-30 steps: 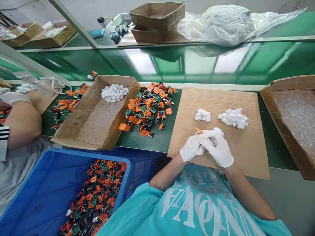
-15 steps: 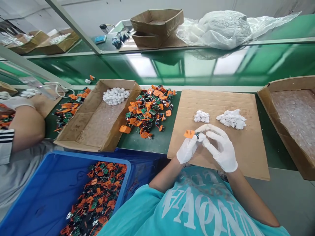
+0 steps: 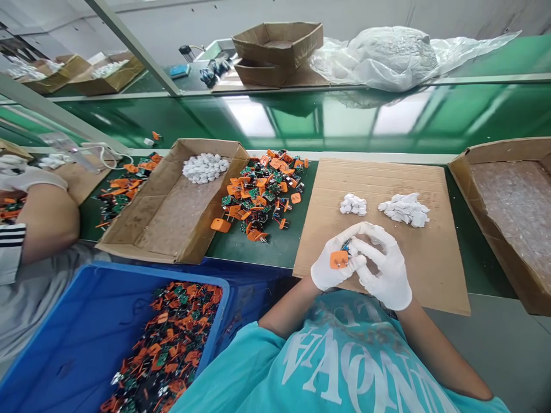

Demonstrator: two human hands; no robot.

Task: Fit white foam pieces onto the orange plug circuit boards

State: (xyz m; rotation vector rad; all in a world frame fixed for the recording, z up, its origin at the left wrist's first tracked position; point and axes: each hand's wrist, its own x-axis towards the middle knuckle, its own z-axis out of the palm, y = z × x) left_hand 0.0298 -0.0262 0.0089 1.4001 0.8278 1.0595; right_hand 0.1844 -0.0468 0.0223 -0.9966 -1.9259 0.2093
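Note:
My left hand, in a white glove, is closed on an orange plug part with metal pins and a small circuit board behind it. My right hand, gloved too, has its fingertips pressed in at the board side of the same part; whether a bit of white material is pinched there I cannot make out. Both hands are above the near half of a cardboard sheet. Beyond them on the sheet lie a small heap of white lumps and a larger heap of flattened white pieces.
Left of the sheet is a pile of orange plug parts, then a cardboard box holding white lumps. A blue bin full of plug parts stands below. Another box is at right. A co-worker's arm shows at far left.
The plug part has been turned and lowered, so its orange face with the pins now points toward me. Both hands have shifted slightly and stay together at the part.

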